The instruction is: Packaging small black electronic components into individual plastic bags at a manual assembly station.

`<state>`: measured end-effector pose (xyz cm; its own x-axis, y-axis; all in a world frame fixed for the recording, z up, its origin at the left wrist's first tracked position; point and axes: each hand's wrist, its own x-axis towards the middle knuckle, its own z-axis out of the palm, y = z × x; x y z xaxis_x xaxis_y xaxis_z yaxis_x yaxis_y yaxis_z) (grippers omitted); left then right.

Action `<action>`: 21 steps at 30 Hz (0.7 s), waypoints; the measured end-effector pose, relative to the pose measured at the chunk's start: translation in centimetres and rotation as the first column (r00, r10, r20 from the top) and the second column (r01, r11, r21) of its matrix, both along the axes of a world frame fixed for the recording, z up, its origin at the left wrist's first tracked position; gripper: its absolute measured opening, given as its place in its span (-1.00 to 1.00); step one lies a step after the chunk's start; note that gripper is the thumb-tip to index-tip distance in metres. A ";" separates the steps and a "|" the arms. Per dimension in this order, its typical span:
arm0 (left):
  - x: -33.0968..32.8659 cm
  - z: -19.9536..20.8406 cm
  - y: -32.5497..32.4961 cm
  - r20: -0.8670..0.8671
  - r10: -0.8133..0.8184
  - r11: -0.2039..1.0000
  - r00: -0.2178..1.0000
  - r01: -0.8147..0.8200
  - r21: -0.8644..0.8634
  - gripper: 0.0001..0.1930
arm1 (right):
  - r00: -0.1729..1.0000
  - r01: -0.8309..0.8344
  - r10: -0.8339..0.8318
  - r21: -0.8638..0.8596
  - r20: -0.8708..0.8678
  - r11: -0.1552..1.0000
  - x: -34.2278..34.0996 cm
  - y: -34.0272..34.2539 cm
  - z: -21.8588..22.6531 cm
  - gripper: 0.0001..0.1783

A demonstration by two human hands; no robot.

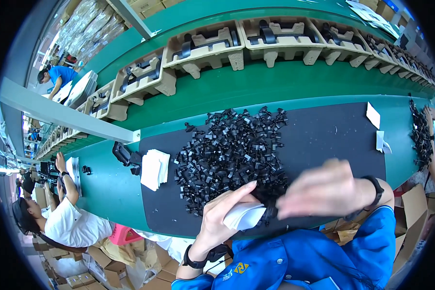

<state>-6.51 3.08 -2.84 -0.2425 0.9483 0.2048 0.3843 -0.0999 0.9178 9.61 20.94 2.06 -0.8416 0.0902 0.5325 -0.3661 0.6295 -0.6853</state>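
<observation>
Factory assembly line, green conveyor belt (256,87) carrying moulded pulp trays (208,50), seated workers (67,217), stacked cardboard boxes (89,26)

White paper packet (244,216) — held beside heaped small black plastic parts (232,150).

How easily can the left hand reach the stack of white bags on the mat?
Probably yes. The left hand already holds a white bag, but the stack of white bags lies nearby to its left on the black mat, with nothing between.
</observation>
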 end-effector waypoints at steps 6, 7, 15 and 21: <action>1.9 0.6 0.1 -0.063 -0.081 0.997 0.995 0.080 -0.012 -0.30 | 0.973 -0.068 -0.022 0.377 0.229 0.924 1.9 -3.0 2.1 -0.78; 2.0 0.4 0.1 -0.080 -0.074 0.997 0.994 0.072 -0.022 -0.30 | 0.951 -0.096 -0.032 0.393 0.307 0.914 2.2 -3.1 2.5 -0.74; 3.0 0.1 1.5 -0.195 -0.029 0.994 0.980 0.050 0.100 -0.19 | 0.828 -0.197 -0.062 0.392 0.557 0.898 1.3 -4.1 2.0 -0.76; 2.5 0.5 0.4 -0.115 0.094 0.992 0.989 -0.083 0.095 -0.01 | 0.800 -0.176 -0.082 0.363 0.594 0.915 0.3 -3.3 1.9 -0.73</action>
<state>-3.98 3.47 -2.30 -0.2937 0.9006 0.3204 0.5015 -0.1401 0.8537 9.86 17.60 4.00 -0.9946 -0.0591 -0.0849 -0.0111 0.8767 -0.4809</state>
